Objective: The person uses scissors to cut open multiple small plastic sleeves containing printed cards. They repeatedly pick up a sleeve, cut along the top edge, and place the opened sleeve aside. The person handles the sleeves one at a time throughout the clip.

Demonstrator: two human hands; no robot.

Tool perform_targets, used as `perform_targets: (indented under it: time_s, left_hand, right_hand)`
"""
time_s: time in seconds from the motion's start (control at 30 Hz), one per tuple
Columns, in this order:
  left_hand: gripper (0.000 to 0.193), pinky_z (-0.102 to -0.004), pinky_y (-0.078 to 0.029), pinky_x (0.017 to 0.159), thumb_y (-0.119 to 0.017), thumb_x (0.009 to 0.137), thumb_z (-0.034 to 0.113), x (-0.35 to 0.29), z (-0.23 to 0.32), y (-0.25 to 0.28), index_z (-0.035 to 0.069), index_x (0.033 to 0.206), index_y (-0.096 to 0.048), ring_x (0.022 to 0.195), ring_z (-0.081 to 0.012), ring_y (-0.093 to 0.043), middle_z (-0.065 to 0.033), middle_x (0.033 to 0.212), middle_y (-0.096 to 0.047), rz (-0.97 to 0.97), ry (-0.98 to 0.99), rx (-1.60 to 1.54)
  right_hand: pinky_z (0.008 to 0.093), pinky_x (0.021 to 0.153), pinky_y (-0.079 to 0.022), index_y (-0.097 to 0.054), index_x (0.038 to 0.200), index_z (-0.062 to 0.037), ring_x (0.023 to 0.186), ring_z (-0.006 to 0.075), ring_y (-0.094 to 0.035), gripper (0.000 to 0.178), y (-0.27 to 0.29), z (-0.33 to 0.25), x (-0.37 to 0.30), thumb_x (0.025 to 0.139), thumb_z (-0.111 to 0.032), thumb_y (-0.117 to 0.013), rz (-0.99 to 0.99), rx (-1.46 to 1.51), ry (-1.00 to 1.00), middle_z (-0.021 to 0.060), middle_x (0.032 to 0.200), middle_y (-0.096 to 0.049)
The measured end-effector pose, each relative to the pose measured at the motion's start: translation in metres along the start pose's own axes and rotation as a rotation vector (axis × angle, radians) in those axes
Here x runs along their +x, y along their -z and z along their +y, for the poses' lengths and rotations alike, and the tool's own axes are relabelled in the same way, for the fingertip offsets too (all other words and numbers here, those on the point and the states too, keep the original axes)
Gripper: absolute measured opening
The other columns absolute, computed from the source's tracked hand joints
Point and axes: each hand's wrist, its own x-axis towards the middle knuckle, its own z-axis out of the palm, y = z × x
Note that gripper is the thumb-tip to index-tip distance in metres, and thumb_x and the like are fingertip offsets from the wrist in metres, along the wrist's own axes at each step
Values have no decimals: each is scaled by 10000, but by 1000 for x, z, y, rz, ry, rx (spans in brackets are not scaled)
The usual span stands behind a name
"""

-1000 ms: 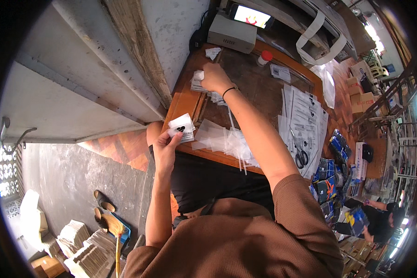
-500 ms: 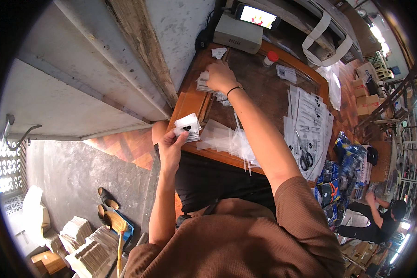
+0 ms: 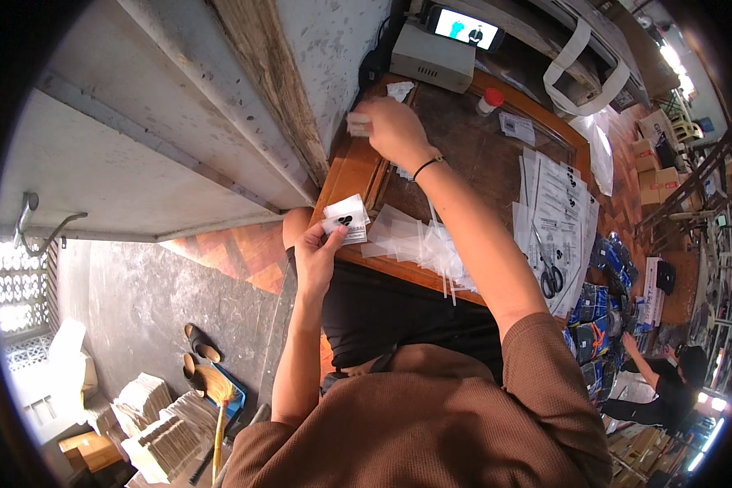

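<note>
My left hand [image 3: 317, 259] pinches a few small white labels [image 3: 346, 216] with a black printed mark, fanned slightly, at the table's near left edge. Farther off, over the far left part of the wooden table [image 3: 358, 169], my right hand [image 3: 400, 134] is closed on a small bundle of white labels [image 3: 358, 124]; motion blurs it a little. Beneath my right wrist, more small white pieces [image 3: 404, 172] lie partly hidden. Between my forearms spreads a loose pile of clear plastic strips and offcuts [image 3: 415, 244].
Black-handled scissors [image 3: 551, 281] rest on printed sheets [image 3: 557, 211] at the right. A red-lidded jar [image 3: 490, 101], a grey box [image 3: 433, 61] and a lit phone [image 3: 464, 29] stand at the back. Another person [image 3: 659, 382] works far right. A wall [image 3: 179, 163] borders the left.
My right hand has closed on a bundle of labels and shifted left toward the table's edge. My left hand keeps its labels. The view has swung slightly, and the phone's picture differs.
</note>
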Motion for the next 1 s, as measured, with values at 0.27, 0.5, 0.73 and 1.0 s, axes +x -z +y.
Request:
perform_targets:
  time_s: [0.27,0.5,0.73,1.0]
  left_hand:
    - [169,-216,-492,782,-729,977,116,0,-6,3,-32,1059,-721,850,-58,-629,-7,950,-724,-11,-9,-22]
    - [166,-208,-479,769,-726,978,111,1,-7,1,-30,1067,-722,846,-53,-623,0,956,-722,8,-5,-31]
    - [158,-209,-478,775,-722,978,99,-1,-3,3,-27,1074,-720,863,-53,-625,-4,978,-725,6,5,-2]
    - [154,-208,-461,744,-725,975,99,-2,-2,0,-20,1072,-722,826,-39,-595,14,946,-708,28,8,-17]
  right_hand:
    - [523,893,-509,-707,1046,-63,1050,387,-657,226,-36,14,-16,846,-28,-609,-29,-71,7,175,1025,-713]
    - [491,878,-520,-699,1052,-49,1018,375,-681,214,-34,4,-21,865,-10,-603,30,-14,-3,140,1039,-733]
    - [269,884,-526,-689,1109,-5,974,109,-676,157,-28,-15,-20,952,-15,-678,120,1303,-286,41,1040,-730]
    - [280,836,-543,-720,1055,-29,919,140,-708,155,-55,-22,-44,900,-26,-710,111,827,-169,58,992,-759]
